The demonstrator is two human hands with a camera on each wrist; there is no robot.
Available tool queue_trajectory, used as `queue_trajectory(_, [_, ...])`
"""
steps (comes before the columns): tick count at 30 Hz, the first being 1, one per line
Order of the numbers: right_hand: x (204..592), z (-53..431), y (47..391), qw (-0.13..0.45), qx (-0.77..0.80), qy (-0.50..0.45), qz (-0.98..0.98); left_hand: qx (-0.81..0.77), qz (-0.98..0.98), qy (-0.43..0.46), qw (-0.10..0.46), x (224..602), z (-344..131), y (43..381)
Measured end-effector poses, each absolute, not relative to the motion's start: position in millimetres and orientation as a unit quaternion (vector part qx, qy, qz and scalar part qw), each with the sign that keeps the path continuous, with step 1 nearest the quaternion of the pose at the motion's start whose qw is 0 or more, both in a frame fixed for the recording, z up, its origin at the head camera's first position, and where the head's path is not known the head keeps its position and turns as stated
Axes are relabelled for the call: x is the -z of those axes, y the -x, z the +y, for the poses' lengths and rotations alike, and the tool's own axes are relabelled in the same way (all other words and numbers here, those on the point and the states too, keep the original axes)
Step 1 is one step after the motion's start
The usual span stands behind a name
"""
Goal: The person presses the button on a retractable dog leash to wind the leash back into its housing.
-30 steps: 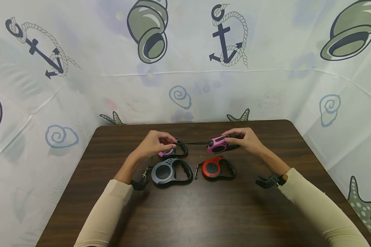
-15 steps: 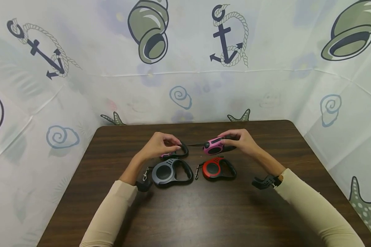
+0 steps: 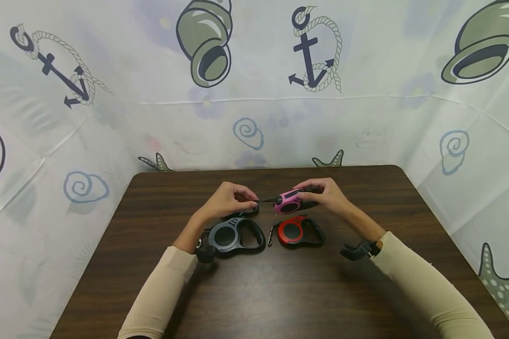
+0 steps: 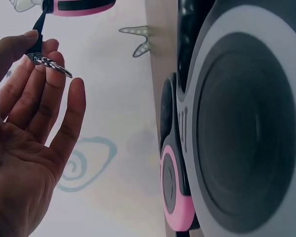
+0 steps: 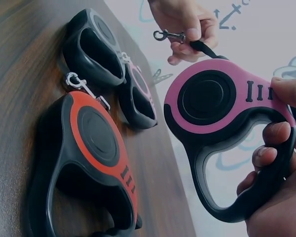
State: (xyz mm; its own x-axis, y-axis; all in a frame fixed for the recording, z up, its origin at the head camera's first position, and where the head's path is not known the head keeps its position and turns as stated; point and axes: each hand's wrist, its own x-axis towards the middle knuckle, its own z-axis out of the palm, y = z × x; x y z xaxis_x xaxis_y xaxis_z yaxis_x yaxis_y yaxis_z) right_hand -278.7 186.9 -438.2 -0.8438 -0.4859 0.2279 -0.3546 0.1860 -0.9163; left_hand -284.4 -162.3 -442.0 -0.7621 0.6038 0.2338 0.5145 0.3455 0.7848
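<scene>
My right hand [image 3: 325, 194] grips the black handle of a pink retractable dog leash [image 5: 207, 96], held above the table. My left hand [image 3: 228, 200] pinches the black strap at that leash's end between thumb and fingers. A metal clip [image 4: 49, 64] hangs from the strap beside the left fingers. Between the two hands runs a short length of black strap [image 3: 266, 200]. A grey retractable leash [image 3: 225, 237] and a red one [image 3: 291, 231] lie on the table nearer to me. Behind the grey one lies a second pink leash [image 4: 172, 187], mostly covered by my left hand in the head view.
The dark wooden table [image 3: 254, 296] extends towards me. A patterned white cloth [image 3: 275, 132] hangs behind the table and at both sides. The red leash's metal clip [image 3: 270, 241] lies between the red and grey leashes.
My left hand has moved right and my right hand slightly left with the pink leash. The strap between them has become shorter. The grey and red leashes stay put.
</scene>
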Motion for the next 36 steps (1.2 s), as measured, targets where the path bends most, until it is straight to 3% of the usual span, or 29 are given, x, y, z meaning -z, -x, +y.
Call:
queue_trajectory(25, [437.0,175.1,272.7,0.085,0.593,0.255,0.759,-0.471,0.804,-0.356,0.069,446.4,-142.5,284.0])
queue_trajectory(36, [441.1,175.3,273.9,0.067,0.591,0.254,0.762,-0.483,0.793,-0.361,0.083,446.7,-134.7,285.5])
